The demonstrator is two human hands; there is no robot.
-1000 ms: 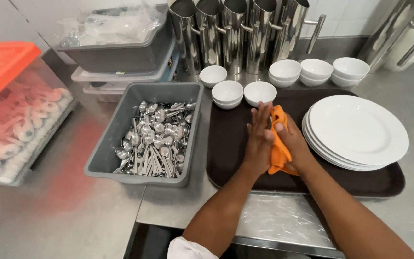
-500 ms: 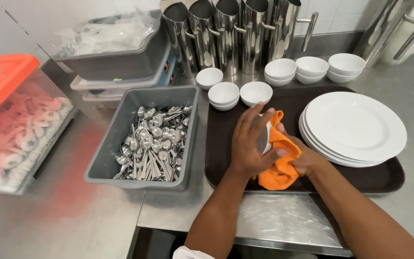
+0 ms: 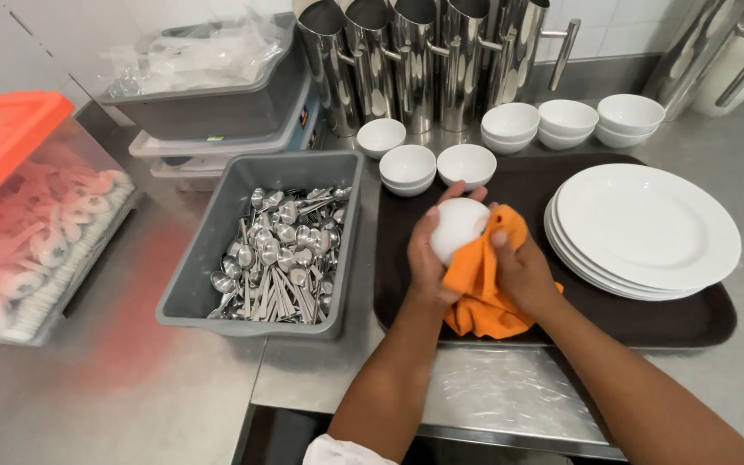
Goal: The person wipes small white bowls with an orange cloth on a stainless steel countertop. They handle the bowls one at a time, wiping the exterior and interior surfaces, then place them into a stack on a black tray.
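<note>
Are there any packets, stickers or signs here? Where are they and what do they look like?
Clear plastic bags: crumpled, in the top grey tub at the back left.
Blue sticker: small, on the side of the stacked trays under that tub; its print is too small to tell.
Clear box with orange lid: far left, holding pinkish packed things.
No signs or screens.

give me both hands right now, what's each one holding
Left hand: closed around a small white bowl, held above the dark tray.
Right hand: closed on an orange cloth, pressing it against the bowl.
</note>
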